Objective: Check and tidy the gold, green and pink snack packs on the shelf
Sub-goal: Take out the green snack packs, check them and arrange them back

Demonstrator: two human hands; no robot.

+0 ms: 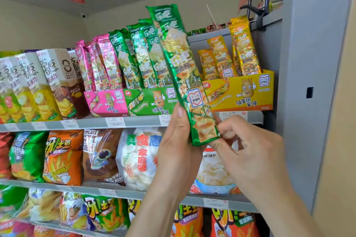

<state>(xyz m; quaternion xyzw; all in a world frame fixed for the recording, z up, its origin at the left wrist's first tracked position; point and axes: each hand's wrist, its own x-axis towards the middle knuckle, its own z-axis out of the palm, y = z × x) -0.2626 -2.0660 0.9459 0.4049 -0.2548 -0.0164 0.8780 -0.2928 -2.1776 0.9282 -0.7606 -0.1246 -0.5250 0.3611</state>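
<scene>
A long green snack pack (179,67) is held upright and tilted in front of the top shelf. My left hand (178,140) grips its lower left edge, thumb on the front. My right hand (244,144) pinches its bottom right corner. Behind it stand more green packs (142,54) in a green display box (148,100). Pink packs (98,63) stand in a pink box (106,102) to the left. Gold packs (229,57) stand in a yellow box (242,92) to the right.
Tall chip cartons (44,82) fill the top shelf's left end. Bagged snacks (100,156) crowd the two lower shelves. A grey end panel (308,82) closes the shelf on the right. Price tags run along the shelf edge (115,122).
</scene>
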